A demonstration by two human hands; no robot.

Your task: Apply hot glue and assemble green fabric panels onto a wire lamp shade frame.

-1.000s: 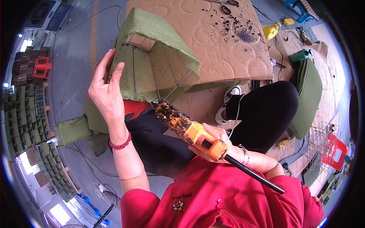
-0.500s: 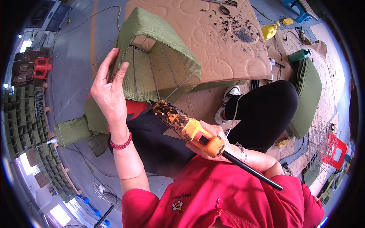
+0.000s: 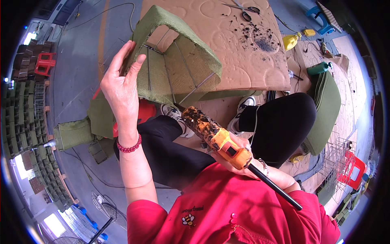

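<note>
Grey concrete floor (image 3: 81, 53) lies below; left hand (image 3: 120, 87) flat against a green fabric-covered wire frame (image 3: 178, 65), right hand (image 3: 235, 156) closed around an orange glue gun (image 3: 215, 136).

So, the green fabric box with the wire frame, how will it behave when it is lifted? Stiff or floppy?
The green fabric-covered wire frame probably keeps its shape: thin metal rods run inside its walls. It seems light for its size, since the left hand steadies it with open fingers alone. Being hollow and open on one side, it may tip easily if pushed.
</note>
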